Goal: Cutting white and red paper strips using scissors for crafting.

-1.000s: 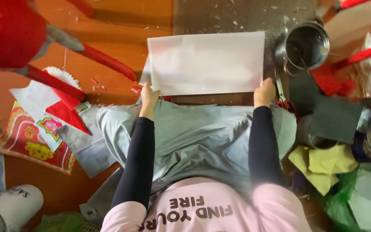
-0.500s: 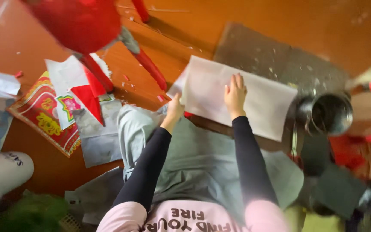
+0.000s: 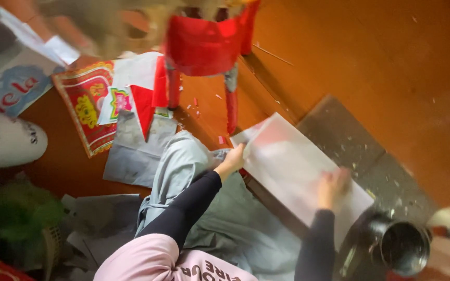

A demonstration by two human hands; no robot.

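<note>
Since half a second earlier, the view had swung and the white paper sheet (image 3: pixel 292 166) lay tilted, running from centre down to the right. Nearest, the left hand (image 3: pixel 234 158) pinched the sheet's near corner by the grey-trousered knee (image 3: pixel 180 161). The right hand (image 3: pixel 332 186), blurred, pressed flat on the sheet; its finger spread could not be told. Beside it stood a metal pot (image 3: pixel 399 247). Farther off, a red stool (image 3: pixel 207 49) stood on the orange floor (image 3: pixel 371 57).
</note>
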